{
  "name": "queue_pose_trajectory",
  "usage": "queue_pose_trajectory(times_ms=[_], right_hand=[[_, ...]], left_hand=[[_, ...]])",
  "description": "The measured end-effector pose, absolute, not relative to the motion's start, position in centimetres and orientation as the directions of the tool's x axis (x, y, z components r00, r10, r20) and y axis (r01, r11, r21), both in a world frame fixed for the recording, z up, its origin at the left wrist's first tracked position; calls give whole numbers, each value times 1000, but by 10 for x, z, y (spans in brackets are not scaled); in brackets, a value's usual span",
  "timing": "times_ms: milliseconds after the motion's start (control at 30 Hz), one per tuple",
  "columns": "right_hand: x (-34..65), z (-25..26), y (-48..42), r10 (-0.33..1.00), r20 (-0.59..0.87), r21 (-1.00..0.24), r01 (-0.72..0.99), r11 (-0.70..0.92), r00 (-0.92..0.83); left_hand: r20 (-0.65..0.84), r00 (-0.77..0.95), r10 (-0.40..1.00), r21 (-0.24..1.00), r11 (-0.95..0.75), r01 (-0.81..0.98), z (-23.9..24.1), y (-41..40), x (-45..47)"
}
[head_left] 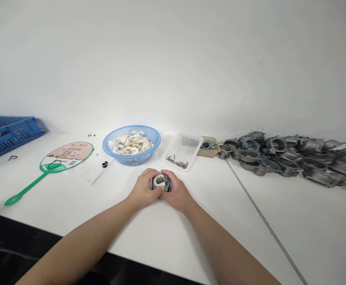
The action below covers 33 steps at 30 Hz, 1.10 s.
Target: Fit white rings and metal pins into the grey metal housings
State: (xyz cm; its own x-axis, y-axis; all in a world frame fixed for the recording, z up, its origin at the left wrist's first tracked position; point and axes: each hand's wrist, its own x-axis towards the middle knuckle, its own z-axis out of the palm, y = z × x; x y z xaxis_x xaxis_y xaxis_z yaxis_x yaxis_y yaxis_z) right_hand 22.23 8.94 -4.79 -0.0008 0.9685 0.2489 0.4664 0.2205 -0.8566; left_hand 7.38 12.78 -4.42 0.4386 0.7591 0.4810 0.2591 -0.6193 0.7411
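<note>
Between my two hands is a round grey metal housing (169, 183) with a white plastic ring (158, 180) seated in its opening. My left hand (145, 188) wraps its left side, the thumb lying over the near rim. From the right, my right hand (177, 192) closes round the other side. Both thumbs meet at the front of the part. Small dark and brass-coloured details show inside the ring, too small to name. Just beyond my hands stands a blue plastic basket (131, 159) full of white rings. Beside it a clear plastic tray (175, 148) holds several small metal pins (177, 163).
Grey metal housings (279, 158) are piled along the right. A thin metal rod (264, 221) runs toward the near right edge. A yellowish tray (211, 152) holds small parts. A green-handled fan (69, 156) lies left, near a blue crate (12, 134) and small black rings (104, 164).
</note>
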Motion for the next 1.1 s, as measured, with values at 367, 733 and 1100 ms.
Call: queue_pose_trajectory(times_ms=[367, 733, 1100], right_hand=[[224, -47, 89, 976, 214, -876, 437, 206, -32], [227, -45, 90, 973, 206, -881, 412, 230, -103], [239, -57, 98, 973, 170, -910, 354, 214, -154]], left_hand=[[475, 443, 760, 764, -606, 221, -36, 130, 76], [507, 465, 726, 740, -643, 197, -35, 133, 75], [440, 449, 777, 817, -554, 158, -37, 135, 75]])
